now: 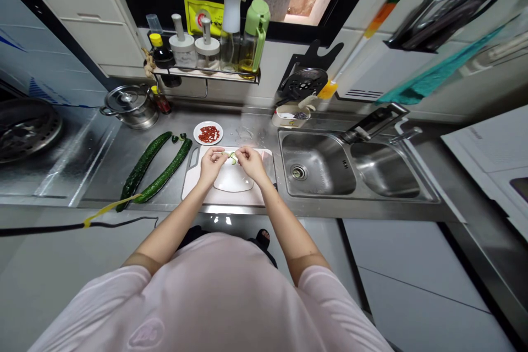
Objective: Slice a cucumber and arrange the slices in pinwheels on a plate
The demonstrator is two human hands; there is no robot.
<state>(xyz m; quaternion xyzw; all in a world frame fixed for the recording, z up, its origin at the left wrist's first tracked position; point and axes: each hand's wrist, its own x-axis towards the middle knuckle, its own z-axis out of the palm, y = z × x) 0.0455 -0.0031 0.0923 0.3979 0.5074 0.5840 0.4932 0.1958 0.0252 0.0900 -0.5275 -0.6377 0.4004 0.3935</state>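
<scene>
Over a white plate [233, 180] on the cutting board [198, 184], my left hand [212, 163] and my right hand [251, 163] come close together. A thin green-edged cucumber slice [233, 158] curls between the fingertips of both, which are pinched closed on it. Left of the board lie two long dark cucumbers, one [145, 168] further out and one [169, 170] nearer. Small cut cucumber ends [175, 139] sit by their far tips. Behind the board stands a small white dish [209, 133] of chopped red pieces.
A double sink [317, 168] lies to the right, with a faucet [375, 124] behind it. At the back left stands a lidded steel pot [131, 105]. A wall shelf [206, 74] carries bottles and jars. A dark cable [82, 226] with a yellow tie runs at left.
</scene>
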